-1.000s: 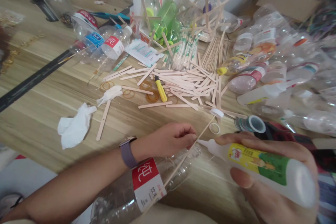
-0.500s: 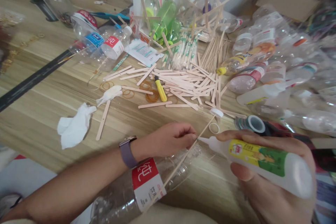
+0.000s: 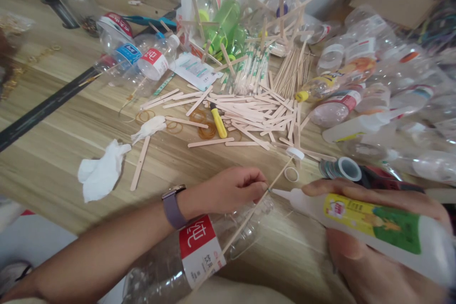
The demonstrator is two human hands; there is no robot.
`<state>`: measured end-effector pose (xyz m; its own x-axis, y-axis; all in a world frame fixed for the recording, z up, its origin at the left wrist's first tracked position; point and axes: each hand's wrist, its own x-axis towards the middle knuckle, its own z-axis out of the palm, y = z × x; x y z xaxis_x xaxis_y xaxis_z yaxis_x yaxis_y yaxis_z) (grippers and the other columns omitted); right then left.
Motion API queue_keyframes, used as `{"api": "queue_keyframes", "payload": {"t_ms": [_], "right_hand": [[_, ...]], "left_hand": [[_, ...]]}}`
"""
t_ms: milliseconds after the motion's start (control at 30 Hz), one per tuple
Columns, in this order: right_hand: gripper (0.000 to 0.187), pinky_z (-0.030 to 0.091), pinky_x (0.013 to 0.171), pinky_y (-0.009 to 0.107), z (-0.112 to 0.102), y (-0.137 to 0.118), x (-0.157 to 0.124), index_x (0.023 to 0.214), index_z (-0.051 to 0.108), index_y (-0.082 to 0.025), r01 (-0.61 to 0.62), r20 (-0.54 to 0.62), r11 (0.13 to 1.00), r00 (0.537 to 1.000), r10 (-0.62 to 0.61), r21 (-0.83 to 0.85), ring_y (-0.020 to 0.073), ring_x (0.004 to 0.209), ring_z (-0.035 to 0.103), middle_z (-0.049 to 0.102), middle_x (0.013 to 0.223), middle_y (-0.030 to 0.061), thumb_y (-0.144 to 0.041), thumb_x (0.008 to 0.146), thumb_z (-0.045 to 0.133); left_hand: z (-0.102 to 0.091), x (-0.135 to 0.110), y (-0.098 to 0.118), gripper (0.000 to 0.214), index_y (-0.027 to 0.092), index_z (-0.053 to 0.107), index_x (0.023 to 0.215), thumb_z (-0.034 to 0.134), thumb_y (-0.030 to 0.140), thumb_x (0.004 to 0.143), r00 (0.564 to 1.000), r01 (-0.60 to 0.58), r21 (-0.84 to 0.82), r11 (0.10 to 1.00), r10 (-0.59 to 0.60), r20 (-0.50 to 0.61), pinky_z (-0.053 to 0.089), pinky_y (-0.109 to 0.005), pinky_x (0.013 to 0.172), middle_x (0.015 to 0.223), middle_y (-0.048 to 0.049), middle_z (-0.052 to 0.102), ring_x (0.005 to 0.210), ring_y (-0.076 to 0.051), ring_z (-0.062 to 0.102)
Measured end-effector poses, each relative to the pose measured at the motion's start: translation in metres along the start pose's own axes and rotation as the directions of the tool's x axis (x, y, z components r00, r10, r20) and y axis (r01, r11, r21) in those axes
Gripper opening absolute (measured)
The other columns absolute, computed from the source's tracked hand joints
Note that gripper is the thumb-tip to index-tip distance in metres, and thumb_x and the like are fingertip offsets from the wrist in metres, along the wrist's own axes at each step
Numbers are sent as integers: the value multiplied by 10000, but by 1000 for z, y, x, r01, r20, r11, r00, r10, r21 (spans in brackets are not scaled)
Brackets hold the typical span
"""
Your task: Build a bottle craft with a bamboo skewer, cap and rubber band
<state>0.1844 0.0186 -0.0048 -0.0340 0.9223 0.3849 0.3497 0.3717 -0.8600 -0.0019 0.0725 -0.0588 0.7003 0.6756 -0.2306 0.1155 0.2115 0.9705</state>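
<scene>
A clear plastic bottle [image 3: 153, 278] with a red and white label lies on its side at the bottom, its neck pointing to the upper right. Along it runs a thin wooden stick [image 3: 244, 222]. My left hand [image 3: 237, 190], with a watch at the wrist, is closed over the bottle's neck end, thumb and finger pinching the stick. Wrapped in my right hand [image 3: 370, 266] is a white glue bottle [image 3: 374, 223] with a yellow and green label. Its narrow nozzle touches or nearly touches the stick beside my left fingertips.
Flat craft sticks [image 3: 249, 114] are heaped mid-table with a yellow-handled tool [image 3: 218, 121]. Many plastic bottles [image 3: 337, 104] crowd the right side. A roll of tape [image 3: 347, 169] and a white cap [image 3: 295, 153] lie near my right hand. Crumpled tissue [image 3: 101, 171] is at left.
My right hand and the glue bottle have shifted slightly right and down, with the nozzle tip still beside the stick. My left hand and the clear bottle have stayed put.
</scene>
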Motion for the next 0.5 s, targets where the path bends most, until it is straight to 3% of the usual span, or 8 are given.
{"api": "queue_keyframes", "payload": {"t_ms": [233,500], "right_hand": [[313,560,702,500,8,-5,0,968,615,-338,-89,-80,996,993,86,-32,304,793,704,726,852,48,-359,709,789],[346,559,682,479,1,2,0,932,638,-316,-49,-125,993,992,35,-109,293,746,700,726,834,46,-409,656,824]], "left_hand": [[0,0,1,150,173,514,787,472,261,901,1000,0,0,1000,0,-3,358,-206,558,684,43,490,612,-86,424],[-1,0,5,160,173,510,781,464,234,920,1000,31,-36,999,-31,-4,358,-197,566,673,49,477,611,-83,426]]}}
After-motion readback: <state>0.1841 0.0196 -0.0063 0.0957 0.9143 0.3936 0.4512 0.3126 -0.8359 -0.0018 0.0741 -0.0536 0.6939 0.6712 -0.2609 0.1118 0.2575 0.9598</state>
